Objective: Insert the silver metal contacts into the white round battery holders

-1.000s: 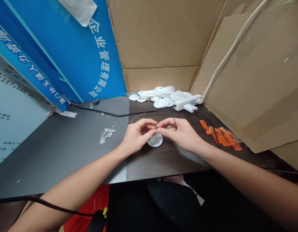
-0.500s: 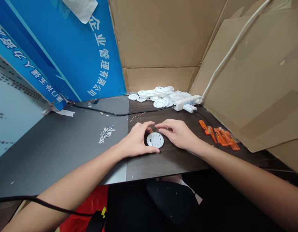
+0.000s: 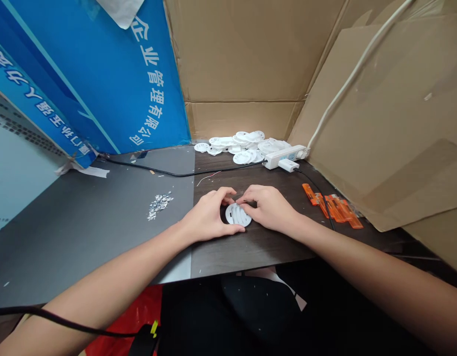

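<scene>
A round white slotted disc [image 3: 237, 215] lies on the dark part of the table. My left hand [image 3: 212, 214] curves round its left side, thumb at the near edge and fingers at the far edge, gripping it. At the disc's upper right, my right hand [image 3: 264, 206] has thumb and forefinger pinched together over its rim. Whatever is between those fingertips is too small to make out. Left of the hands, a pile of small shiny metal pieces [image 3: 159, 205] rests on the grey surface.
More white discs [image 3: 247, 147] are heaped at the back, beside a white power strip [image 3: 284, 156] with a plugged-in adapter. Orange pieces [image 3: 334, 207] lie at the right, crossed by a black cable. Blue board [image 3: 113, 74] and cardboard [image 3: 243, 49] stand behind.
My right hand has moved left and down, bringing its pinched fingertips from beside the disc onto its upper edge. My left hand stays round the disc. The camera view has shifted slightly.
</scene>
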### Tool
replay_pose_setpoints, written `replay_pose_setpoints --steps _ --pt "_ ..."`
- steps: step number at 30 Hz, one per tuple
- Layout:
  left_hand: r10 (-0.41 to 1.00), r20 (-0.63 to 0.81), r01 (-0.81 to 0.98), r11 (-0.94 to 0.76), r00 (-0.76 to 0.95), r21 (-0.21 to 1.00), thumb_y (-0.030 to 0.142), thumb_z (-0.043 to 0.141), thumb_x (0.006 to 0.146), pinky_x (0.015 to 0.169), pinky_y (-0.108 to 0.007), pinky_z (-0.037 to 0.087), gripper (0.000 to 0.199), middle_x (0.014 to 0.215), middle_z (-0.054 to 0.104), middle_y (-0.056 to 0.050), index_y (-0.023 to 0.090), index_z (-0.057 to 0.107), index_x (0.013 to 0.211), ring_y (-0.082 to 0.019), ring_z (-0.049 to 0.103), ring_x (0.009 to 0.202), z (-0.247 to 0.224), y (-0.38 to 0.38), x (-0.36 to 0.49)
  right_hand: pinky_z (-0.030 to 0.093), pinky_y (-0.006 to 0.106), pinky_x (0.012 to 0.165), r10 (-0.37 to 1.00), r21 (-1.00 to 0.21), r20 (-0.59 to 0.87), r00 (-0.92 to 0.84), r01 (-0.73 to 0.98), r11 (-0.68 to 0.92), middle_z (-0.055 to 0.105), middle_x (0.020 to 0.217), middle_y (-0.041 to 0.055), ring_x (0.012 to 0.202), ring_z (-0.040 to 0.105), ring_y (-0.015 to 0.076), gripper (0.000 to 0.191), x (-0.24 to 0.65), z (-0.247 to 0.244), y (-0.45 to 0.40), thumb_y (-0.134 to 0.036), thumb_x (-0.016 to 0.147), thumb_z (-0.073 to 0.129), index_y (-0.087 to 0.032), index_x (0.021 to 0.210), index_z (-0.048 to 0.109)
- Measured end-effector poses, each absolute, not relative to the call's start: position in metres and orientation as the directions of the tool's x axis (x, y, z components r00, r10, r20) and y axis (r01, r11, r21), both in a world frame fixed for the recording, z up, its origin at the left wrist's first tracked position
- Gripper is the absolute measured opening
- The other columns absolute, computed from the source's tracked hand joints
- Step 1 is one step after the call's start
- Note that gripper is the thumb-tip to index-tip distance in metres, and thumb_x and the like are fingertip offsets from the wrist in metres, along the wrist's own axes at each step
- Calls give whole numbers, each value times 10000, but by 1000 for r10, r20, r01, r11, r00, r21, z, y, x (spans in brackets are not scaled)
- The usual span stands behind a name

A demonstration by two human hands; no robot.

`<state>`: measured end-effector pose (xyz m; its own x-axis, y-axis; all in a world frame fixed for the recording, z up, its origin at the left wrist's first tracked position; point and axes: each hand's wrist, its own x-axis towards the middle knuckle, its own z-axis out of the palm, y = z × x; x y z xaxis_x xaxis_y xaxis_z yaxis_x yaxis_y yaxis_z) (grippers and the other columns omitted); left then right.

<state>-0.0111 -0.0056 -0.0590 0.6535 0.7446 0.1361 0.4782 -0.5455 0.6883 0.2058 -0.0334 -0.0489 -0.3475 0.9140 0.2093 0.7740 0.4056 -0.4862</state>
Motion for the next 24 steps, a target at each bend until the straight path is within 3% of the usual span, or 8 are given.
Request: replay_pose_setpoints --steps 5,12,15,17,21,24 --pt "749 161 484 -560 643 673 572 869 665 999 -445 539 826 1161 701 -89 192 494 1295 -265 674 1101 -60 -7 -11 454 310 778 932 -458 138 -337 812 361 705 1052 31 911 661 177 264 206 -44 -43 -203 932 585 -248 1045 819" --pt "738 180 498 -593 650 633 592 844 681 919 -399 560 726 1140 687 -72 189 538 1201 -236 672 1032 -63 -7 -13 440 342 761 921 -306 48 -387 872 383 663 1234 51 942 677 201 417 210 -41 -58 -234 978 474 -306 1289 742" --pt "735 188 487 -595 651 639 562 832 701 873 -360 564 682 1126 681 -55 192 532 1189 -200 668 980 -63 -9 -12 456 361 768 914 -274 23 -405 877 396 664 1238 63 920 674 216 423 210 -39 -58 -238 979 473 -308 1305 733" --pt "738 211 477 -598 641 643 526 840 695 844 -332 565 678 1122 676 -46 192 520 1190 -179 660 953 -62 -11 -12 479 361 808 920 -407 56 -389 832 377 687 1190 70 952 670 219 387 211 -39 -55 -242 979 496 -271 1268 751" --pt "700 338 438 -679 629 590 448 836 713 802 -292 559 626 1132 666 -48 192 537 1201 -156 635 932 -58 -16 -10 521 326 785 983 -823 34 -183 553 131 742 1067 75 870 678 187 345 217 -43 -43 -348 926 648 -175 1209 738" --pt "622 447 386 -767 642 513 416 812 761 778 -276 556 624 1139 661 -71 188 542 1275 -141 613 896 -54 -18 -9 520 307 706 988 -934 -9 -154 353 46 748 939 76 781 667 179 357 218 -46 -40 -454 828 760 -146 1007 741"
